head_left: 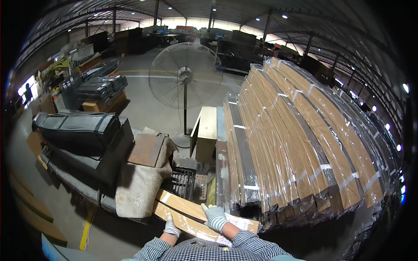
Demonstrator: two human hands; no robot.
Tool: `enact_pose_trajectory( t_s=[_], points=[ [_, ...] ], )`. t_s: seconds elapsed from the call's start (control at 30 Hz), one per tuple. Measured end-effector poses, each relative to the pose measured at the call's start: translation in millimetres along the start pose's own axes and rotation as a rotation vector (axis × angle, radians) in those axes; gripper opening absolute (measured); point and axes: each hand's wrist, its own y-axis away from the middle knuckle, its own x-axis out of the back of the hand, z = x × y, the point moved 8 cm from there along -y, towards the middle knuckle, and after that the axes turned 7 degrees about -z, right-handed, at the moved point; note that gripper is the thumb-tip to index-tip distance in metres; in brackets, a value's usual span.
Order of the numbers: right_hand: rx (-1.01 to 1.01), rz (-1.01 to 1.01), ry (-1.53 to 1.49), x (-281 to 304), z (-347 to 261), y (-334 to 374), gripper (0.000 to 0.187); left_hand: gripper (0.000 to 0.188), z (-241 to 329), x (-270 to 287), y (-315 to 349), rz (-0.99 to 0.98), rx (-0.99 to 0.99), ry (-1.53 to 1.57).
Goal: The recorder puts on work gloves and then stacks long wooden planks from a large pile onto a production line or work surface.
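Two long, narrow brown cardboard-wrapped packs lie side by side just in front of my body: a near pack [186, 226] and a far pack [180, 203]. White tape or labels show on them toward the right end. My left hand [171, 227], in a striped glove, grips the near pack, its thumb on top and its other fingers mostly hidden. Farther right, my right hand [215, 217], gloved alike, is closed over the far pack with fingers bent across it. The packs' left ends reach a beige cloth [138, 191] draped over a bench.
Tall plastic-wrapped stacks of brown and dark strips [283, 143] stand at the right. A large floor fan [185, 75] stands ahead. Dark strapped bundles [78, 130] lie at the left. A rusty metal plate [147, 150] rests on the cloth, beside a roller frame [183, 182].
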Motion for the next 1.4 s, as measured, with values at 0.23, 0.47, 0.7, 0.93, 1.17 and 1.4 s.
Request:
enact_pose_trajectory(
  t_s=[0.23,0.47,0.7,0.93,1.17,1.4],
  points=[
    [0.165,0.373,0.009,63.0,-29.0,-76.2,0.07,0.079,77.4,-8.3,-59.7,-0.029,-0.29,0.063],
    [-0.41,0.74,-0.277,73.8,133.2,-34.8,0.07,0.086,11.6,-5.5,-89.1,0.238,0.023,-0.146],
    [-0.706,0.498,-0.172,-12.1,226.3,27.7,0.087,0.048,-110.1,-72.3,-74.9,-0.18,0.526,-0.276],
    [-0.807,0.494,-0.405,24.6,203.0,37.3,0.097,0.082,-137.1,-176.3,-105.3,-0.221,0.415,-0.69],
    [-0.441,0.653,-0.466,-20.7,157.4,52.1,0.089,0.054,-132.5,-184.6,-146.4,-0.179,0.327,-0.832],
    [-0.686,0.528,-0.513,-43.4,247.6,16.3,0.097,0.078,-132.0,-133.6,-168.3,-0.126,0.368,-0.637]
  ],
)
